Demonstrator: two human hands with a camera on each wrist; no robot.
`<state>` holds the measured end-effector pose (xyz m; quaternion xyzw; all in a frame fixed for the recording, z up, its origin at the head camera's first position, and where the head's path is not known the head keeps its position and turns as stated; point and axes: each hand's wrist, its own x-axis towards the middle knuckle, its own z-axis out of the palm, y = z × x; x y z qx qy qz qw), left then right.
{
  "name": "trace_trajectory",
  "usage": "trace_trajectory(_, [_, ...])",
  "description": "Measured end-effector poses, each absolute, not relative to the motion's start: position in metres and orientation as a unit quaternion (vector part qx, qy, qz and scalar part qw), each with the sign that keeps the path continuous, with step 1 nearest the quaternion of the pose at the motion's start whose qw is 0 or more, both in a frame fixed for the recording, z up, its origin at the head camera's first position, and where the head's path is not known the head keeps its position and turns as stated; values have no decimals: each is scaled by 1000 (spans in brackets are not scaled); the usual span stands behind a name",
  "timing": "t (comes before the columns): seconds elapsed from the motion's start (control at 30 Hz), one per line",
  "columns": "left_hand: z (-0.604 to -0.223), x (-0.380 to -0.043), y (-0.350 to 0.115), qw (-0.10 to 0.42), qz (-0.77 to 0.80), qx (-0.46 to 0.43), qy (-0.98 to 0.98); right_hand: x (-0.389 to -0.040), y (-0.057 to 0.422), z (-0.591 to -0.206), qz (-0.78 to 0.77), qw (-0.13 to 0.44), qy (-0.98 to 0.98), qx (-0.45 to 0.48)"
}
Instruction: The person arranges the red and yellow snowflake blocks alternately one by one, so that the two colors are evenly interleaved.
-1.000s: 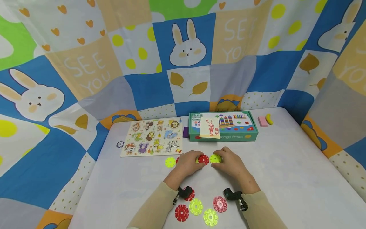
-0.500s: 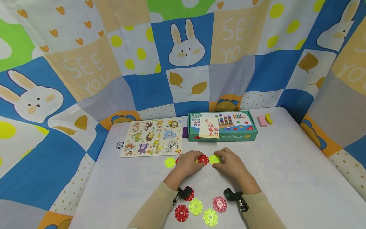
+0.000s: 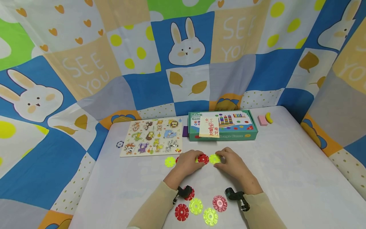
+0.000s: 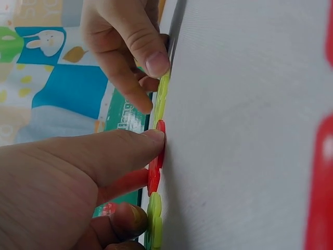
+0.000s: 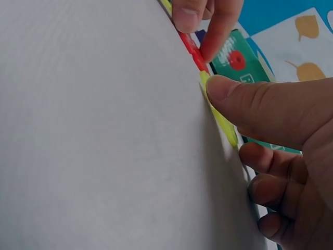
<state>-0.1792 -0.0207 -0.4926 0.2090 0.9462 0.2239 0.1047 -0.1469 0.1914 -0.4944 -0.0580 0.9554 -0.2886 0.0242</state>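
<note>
My left hand pinches a red notched snowflake disc between thumb and finger, low over the white table. Just to the right, a yellow-green snowflake disc is held at its right edge by the thumb and fingers of my right hand. The edges of these two discs meet in the right wrist view, where the yellow-green disc lies nearly flat. Leftward in the same row are a yellow-green disc and a red disc, partly hidden by my left hand. Another yellow-green disc shows below my left thumb.
Nearer me lie loose discs: red, yellow-green, yellow-green and pinkish red. Behind the hands are an animal puzzle board and a green game box bearing a handwritten note. A toy banana lies back right.
The yellow-green disc in my right hand has shifted slightly left, narrowing its gap to the red disc. My left hand has stayed nearly still.
</note>
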Motion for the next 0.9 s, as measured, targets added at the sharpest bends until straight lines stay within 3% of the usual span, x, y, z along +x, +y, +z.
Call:
trace_trajectory(0.53, [-477, -190, -14, 120, 208, 218, 946, -108, 213, -487, -293, 38, 955, -9])
trace_trajectory(0.9, [-477, -185, 20, 168, 206, 226, 937, -72, 210, -486, -324, 60, 944, -2])
